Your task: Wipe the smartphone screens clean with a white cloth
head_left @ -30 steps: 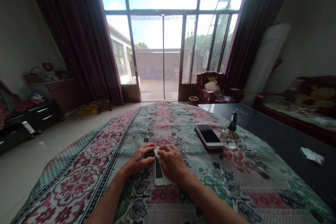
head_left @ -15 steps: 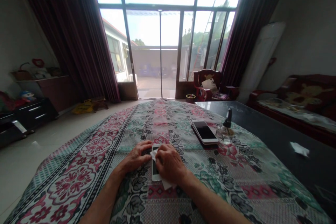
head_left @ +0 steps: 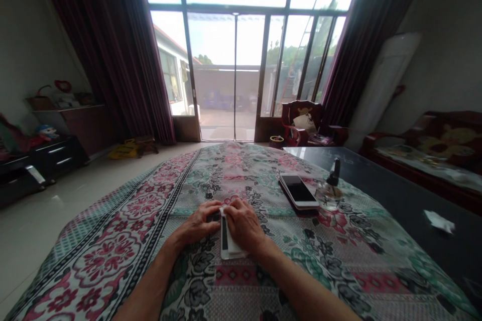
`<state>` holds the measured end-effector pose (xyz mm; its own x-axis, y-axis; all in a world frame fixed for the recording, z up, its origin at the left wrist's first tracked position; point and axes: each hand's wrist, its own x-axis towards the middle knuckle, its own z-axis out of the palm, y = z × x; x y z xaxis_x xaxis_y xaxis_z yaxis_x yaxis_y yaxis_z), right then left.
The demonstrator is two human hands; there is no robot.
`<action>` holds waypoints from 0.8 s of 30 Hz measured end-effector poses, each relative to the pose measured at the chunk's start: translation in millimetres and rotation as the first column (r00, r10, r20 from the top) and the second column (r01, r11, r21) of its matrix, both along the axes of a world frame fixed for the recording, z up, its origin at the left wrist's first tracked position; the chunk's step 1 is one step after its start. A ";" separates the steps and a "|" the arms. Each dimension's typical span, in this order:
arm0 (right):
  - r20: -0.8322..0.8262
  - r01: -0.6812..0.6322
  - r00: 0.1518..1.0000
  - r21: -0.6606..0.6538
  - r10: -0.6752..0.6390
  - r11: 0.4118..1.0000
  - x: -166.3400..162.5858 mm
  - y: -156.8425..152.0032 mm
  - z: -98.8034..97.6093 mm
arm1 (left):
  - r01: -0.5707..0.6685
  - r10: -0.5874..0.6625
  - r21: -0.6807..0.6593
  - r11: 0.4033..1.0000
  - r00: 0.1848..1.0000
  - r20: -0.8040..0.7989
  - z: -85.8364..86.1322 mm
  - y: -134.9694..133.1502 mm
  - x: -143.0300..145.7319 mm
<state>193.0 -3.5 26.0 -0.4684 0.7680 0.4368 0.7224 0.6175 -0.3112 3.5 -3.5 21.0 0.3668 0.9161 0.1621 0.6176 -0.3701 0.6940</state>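
Note:
A white smartphone [head_left: 225, 246] lies on the patterned tablecloth in front of me, its dark screen partly covered. My left hand [head_left: 199, 220] rests at its upper left side, thumb and fingertips against the edge and top corner, holding it in place. Over the screen, my right hand [head_left: 244, 225] has its fingers closed on a white tissue [head_left: 235, 250], pressed onto the phone near the top. A flap of the tissue hangs below the palm over the phone's lower part. The phone's right side is hidden by the right hand and tissue.
Right of my hands, another white smartphone [head_left: 299, 191] lies on what looks like a flat stack. Beside it stands a clear glass jar [head_left: 329, 195] with a black upright part. A crumpled tissue [head_left: 440, 221] lies on the dark table [head_left: 399, 195] at right.
My right hand has slid a little up the phone with the tissue, which now covers more of the screen. My left hand stays at the phone's edge. The whole view has shifted slightly.

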 end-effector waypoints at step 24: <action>-0.049 -0.037 0.998 -0.008 0.037 0.999 0.4 4.9 -1.9 | 0.002 -0.002 0.015 1.000 0.999 -0.038 -0.6 -0.1 1.8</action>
<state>193.4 1.4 24.1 -0.4746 0.7545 0.4533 0.6827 0.6406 -0.3514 5.3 -3.6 20.3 0.3749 0.9128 0.1619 0.6429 -0.3818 0.6640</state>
